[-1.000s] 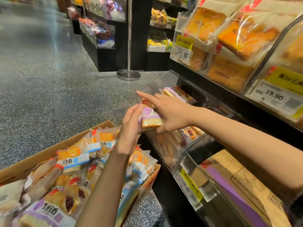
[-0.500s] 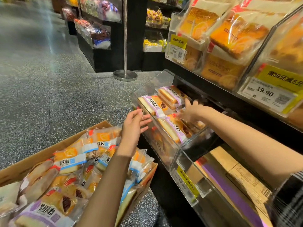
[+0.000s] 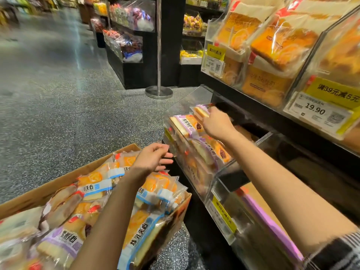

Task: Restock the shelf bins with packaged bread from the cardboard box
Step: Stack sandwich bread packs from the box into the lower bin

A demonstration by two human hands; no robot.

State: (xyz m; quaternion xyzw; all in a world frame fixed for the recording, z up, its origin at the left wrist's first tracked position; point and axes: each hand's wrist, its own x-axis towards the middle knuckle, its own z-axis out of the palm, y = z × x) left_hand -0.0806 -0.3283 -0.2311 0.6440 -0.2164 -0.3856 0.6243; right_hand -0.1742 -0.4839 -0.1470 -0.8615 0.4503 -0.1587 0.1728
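Observation:
A cardboard box (image 3: 58,184) at lower left is piled with wrapped bread packs (image 3: 97,188) bearing blue, orange and purple labels. To its right a clear acrylic shelf bin (image 3: 187,98) holds several purple-labelled bread packs (image 3: 183,125). My right hand (image 3: 216,123) reaches into the bin, and its fingers curl over the end of the rearmost pack (image 3: 200,112). My left hand (image 3: 153,158) hovers over the box's far corner, just short of the bin's front. Its fingers are relaxed and hold nothing.
Above the bin, a shelf carries large bags of toast (image 3: 272,45) and a 19.90 price tag (image 3: 315,112). The neighbouring lower bin holds a carton with a purple stripe (image 3: 263,211). A metal stanchion base (image 3: 158,92) stands on the speckled floor beside black display racks (image 3: 126,55).
Both hands set a purple-labelled pack into the bin and let it go. My right hand then moved from the bin's right side to the rearmost pack, and my left hand drew back toward the box.

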